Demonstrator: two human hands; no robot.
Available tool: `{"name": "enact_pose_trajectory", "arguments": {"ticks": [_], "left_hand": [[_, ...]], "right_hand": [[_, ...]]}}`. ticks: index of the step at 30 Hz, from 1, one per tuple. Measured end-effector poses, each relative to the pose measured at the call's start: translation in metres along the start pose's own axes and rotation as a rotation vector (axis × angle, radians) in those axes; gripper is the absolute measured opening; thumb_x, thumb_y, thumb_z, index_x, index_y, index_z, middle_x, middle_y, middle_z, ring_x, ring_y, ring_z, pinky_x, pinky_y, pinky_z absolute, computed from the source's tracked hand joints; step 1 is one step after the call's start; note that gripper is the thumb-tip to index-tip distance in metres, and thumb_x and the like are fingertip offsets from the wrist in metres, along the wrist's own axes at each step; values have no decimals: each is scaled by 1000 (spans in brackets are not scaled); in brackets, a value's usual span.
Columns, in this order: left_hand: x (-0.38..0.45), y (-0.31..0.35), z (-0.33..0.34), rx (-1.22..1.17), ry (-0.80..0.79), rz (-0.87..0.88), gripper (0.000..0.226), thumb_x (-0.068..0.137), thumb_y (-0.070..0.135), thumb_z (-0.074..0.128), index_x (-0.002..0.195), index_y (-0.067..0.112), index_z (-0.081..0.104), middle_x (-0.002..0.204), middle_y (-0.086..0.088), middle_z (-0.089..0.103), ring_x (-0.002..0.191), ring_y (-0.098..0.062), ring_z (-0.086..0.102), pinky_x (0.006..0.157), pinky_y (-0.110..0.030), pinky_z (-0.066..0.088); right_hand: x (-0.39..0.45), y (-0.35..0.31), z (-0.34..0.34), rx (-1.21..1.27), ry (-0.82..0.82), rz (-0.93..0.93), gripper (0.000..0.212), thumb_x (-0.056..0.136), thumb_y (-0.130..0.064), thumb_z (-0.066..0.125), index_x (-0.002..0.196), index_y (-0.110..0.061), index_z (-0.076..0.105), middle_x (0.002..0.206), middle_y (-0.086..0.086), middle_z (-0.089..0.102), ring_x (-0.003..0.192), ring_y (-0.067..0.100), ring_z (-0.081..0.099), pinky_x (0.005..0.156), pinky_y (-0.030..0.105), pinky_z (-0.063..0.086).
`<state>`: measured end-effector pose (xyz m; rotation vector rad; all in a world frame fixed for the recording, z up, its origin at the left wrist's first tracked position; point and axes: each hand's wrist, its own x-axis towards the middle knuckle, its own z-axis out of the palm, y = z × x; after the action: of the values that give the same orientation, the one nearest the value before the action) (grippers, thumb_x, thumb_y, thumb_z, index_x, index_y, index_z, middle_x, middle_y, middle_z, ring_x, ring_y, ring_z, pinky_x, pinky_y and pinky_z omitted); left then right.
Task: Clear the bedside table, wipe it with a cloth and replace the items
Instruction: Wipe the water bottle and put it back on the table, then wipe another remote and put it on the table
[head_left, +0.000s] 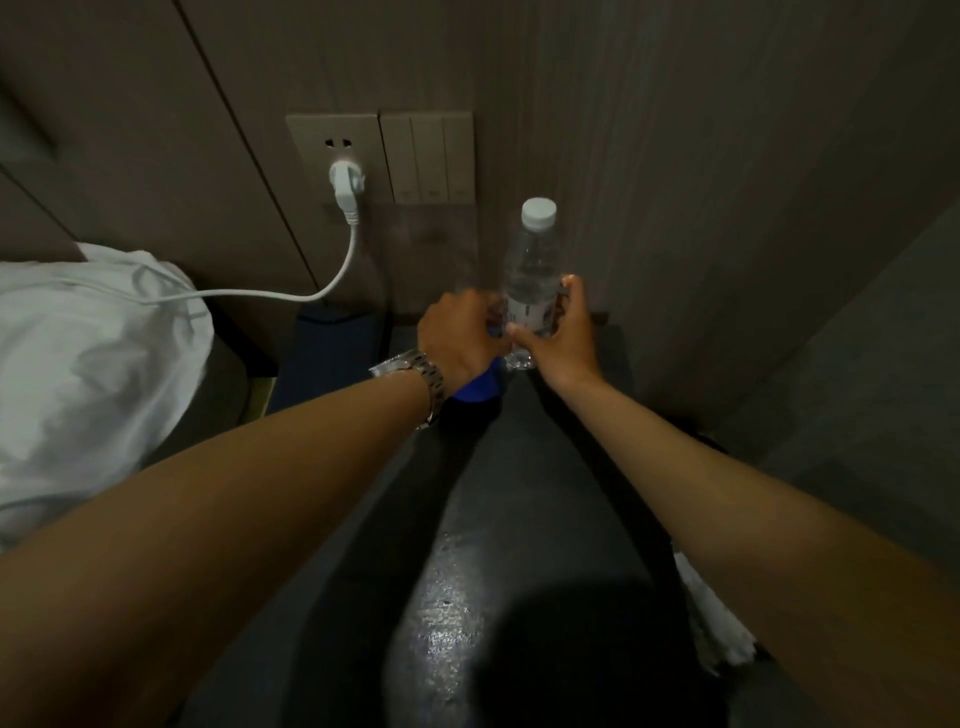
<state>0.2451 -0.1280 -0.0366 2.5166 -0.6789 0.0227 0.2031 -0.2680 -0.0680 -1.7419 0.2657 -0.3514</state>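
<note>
Clear plastic is what the right hand (558, 332) grasps: its thumb and fingers curl round the lower, labelled part of a water bottle (532, 280), which stands upright with its white cap (538, 212) on top and its base at the far end of the dark bedside table (467, 545); whether the base rests on the surface or hangs just above it cannot be told. The left hand (460, 338) is just beside the bottle on its left, fingers bent towards it and blurred, so whether they touch the bottle cannot be told; beneath the palm a bright blue cloth (478, 387) shows, held by or pressed under that hand, and it lies against the tabletop. A metal wristwatch (415, 374) sits on the left wrist. Both bare forearms stretch from the near corners towards the far edge of the table, whose glossy top catches a patch of light near the front. Behind the bottle rises a brownish panelled wall (649, 156) carrying a socket plate (332, 150) and, touching it on the right, a three-rocker switch plate (428, 156). A white plug (347, 184) sits in the socket, and its white cable (291, 296) sags down and runs left onto white bedding (88, 374) that fills the left side. Between the bedding and the table lies something dark blue (332, 343), too dim to identify. At the table's right edge, under the right forearm, something white (717, 618) pokes out, mostly hidden.
</note>
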Motion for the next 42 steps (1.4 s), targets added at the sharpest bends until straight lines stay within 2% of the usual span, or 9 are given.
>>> {"name": "enact_pose_trajectory", "arguments": {"ticks": [10, 15, 19, 23, 27, 30, 34, 38, 42], "left_hand": [[10, -6, 4, -21, 14, -15, 27, 79, 30, 75, 105, 29, 71, 96, 8, 76, 88, -15, 70, 77, -40, 60], [8, -6, -4, -15, -13, -34, 25, 83, 30, 75, 106, 24, 70, 97, 5, 74, 89, -15, 69, 78, -38, 59], [3, -12, -17, -15, 9, -130, 41, 78, 38, 80, 112, 17, 69, 97, 2, 74, 89, -16, 69, 79, -38, 59], [-9, -21, -36, -59, 18, -217, 50, 78, 39, 82, 120, 16, 66, 99, 4, 73, 92, -13, 68, 84, -32, 56], [-25, -26, -61, -68, 43, -246, 30, 76, 36, 83, 98, 17, 74, 92, -1, 74, 90, -18, 69, 82, -36, 58], [-42, -28, -79, -87, 80, -261, 17, 76, 28, 82, 82, 12, 76, 86, -4, 75, 84, -19, 70, 78, -35, 59], [-70, -32, -104, -79, 173, -294, 19, 77, 21, 77, 63, 10, 70, 64, -2, 67, 67, -17, 65, 53, -20, 45], [-99, -46, -132, -100, 229, -328, 18, 75, 27, 77, 68, 10, 76, 69, -6, 72, 71, -18, 69, 66, -33, 57], [-131, -69, -162, -141, 284, -403, 18, 74, 32, 75, 66, 16, 75, 70, -1, 73, 76, -16, 70, 67, -28, 51]], "right_hand": [[16, 11, 0, 33, -115, 70, 72, 81, -16, 81, 137, -18, 36, 136, 8, 58, 124, 20, 58, 102, 43, 52], [8, 3, -7, 47, -133, 150, 89, 81, -20, 82, 148, -20, 24, 147, 7, 46, 132, 20, 50, 97, 27, 47], [-4, 1, -15, -37, -36, 167, 102, 77, -31, 84, 153, -29, 15, 153, 6, 38, 137, 21, 42, 104, 32, 40], [-18, -6, -15, -96, 84, 135, 88, 78, -33, 82, 146, -29, 27, 131, 5, 50, 116, 17, 52, 97, 33, 46], [-35, -22, -6, -121, 193, 74, 46, 83, -20, 75, 114, -19, 41, 95, 4, 51, 79, 11, 51, 72, 26, 44], [-46, -38, 9, -102, 173, 28, 23, 87, -11, 67, 87, -17, 45, 74, 0, 48, 64, 9, 47, 64, 27, 41], [-65, -66, 40, -140, 44, -45, 32, 92, -15, 63, 66, -18, 45, 61, -2, 45, 59, 9, 46, 62, 23, 42], [-83, -93, 89, -137, -108, -57, 37, 92, -18, 64, 61, -20, 44, 54, -4, 42, 52, 6, 41, 54, 21, 35], [-101, -115, 146, -104, -240, -70, 42, 96, -19, 60, 58, -20, 42, 53, -6, 40, 48, 0, 37, 50, 20, 30]]}}
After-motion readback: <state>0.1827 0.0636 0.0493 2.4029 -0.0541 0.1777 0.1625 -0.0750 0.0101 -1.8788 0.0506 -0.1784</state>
